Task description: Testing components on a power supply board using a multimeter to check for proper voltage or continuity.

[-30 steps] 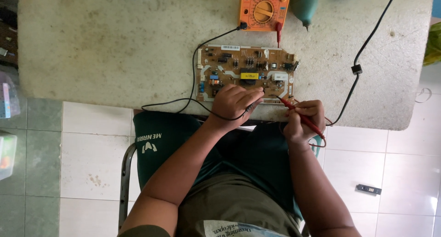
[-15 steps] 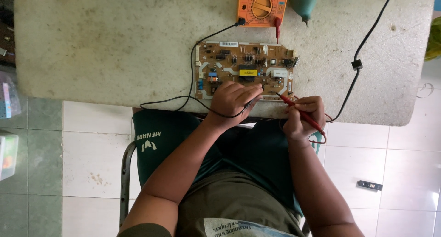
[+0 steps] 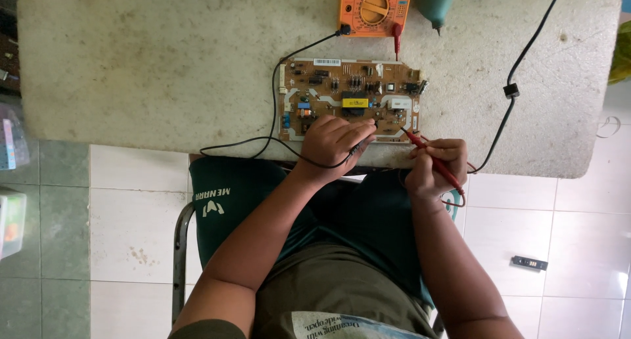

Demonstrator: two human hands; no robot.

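A brown circuit board [image 3: 348,92] with many small parts lies on the worn white table [image 3: 164,63]. My left hand [image 3: 332,142] rests on the board's near edge and holds a black probe [image 3: 365,140] with its tip on the board. My right hand [image 3: 437,165] grips a red probe [image 3: 424,152], whose tip touches the board's lower right part. An orange multimeter [image 3: 374,7] stands just beyond the board, with black and red leads plugged into it.
A black cable [image 3: 511,89] with a small lump runs across the table's right side. A teal object [image 3: 434,0] sits beside the meter. A small black part [image 3: 529,263] lies on the tiled floor. Plastic boxes [image 3: 10,181] stand at the left edge.
Both probe tips have shifted slightly on the board; my hands stay at its near edge. The view has tilted a little.
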